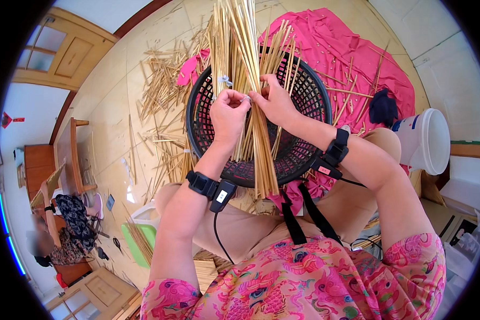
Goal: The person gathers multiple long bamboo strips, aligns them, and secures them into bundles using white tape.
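A loose bundle of dry straw-coloured stalks [264, 148] leans across the black plastic basket [324, 100], its lower ends reaching over the near rim. Thumb and fingers of my left hand [229, 116] pinch a thin white tie [245, 99] at the bundle's middle. My right hand [278, 102] grips the bundle from the right, its thumb by the tie and its fingers partly hidden. Behind my left hand, another bundle [221, 52] stands in the basket, knotted with a white strip [224, 80]. More upright stalks [278, 48] stand in the basket's far side.
Loose stalks [160, 88] litter the tiled floor at left. A pink cloth [384, 72] with cut bits and a dark cloth [383, 107] lies at right, beside a white bucket [420, 140]. A green stool [134, 244] bears stalks. Another person [70, 224] sits far left.
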A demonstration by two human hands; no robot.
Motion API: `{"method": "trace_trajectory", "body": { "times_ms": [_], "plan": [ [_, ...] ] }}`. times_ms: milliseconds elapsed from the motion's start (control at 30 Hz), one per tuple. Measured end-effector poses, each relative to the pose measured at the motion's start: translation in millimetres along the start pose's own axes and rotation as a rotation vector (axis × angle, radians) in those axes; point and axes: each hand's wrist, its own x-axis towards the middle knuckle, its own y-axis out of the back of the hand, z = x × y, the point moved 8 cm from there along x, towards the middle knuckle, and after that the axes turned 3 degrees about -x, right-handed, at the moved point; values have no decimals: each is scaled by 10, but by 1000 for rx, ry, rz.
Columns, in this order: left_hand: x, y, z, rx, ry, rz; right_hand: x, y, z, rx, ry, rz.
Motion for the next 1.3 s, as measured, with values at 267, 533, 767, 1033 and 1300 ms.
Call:
{"method": "trace_trajectory", "body": {
  "times_ms": [267, 533, 767, 1033, 1300],
  "plan": [
    [-18, 87, 115, 191, -136, 172, -164, -29, -257, -19, 224, 2],
    [-137, 74, 300, 172, -357, 166, -77, 29, -405, -77, 301, -103],
    [-224, 17, 393, 358, -576, 106, -71, 52, -545, -405, 449, -200],
    [-318, -72, 410, 357, -545, 37, -91, 187, -567, -404, 581, -198],
    [-450, -206, 352, 506, -586, -41, 42, 425, -479, -560, 552, 80]
  ]
}}
